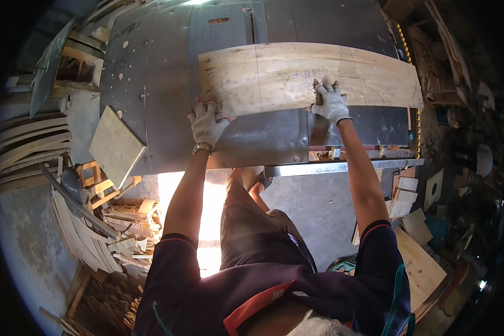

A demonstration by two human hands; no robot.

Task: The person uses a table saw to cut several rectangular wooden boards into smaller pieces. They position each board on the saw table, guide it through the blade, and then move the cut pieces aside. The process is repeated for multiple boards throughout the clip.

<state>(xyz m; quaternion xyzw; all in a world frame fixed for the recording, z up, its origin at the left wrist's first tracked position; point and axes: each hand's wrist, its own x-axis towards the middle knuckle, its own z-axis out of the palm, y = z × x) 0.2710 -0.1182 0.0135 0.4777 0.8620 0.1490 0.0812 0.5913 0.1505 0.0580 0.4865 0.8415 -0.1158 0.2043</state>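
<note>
Across a dark metal desk (263,136), a long wooden board (288,75) runs left to right, its near left corner at the spread left grip (208,124), its right half under the splayed right grip (331,104).

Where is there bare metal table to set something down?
Bare metal table shows left of the long wooden board, and along its near edge between the left hand and right hand. The lower left is crowded with wood scraps.
</note>
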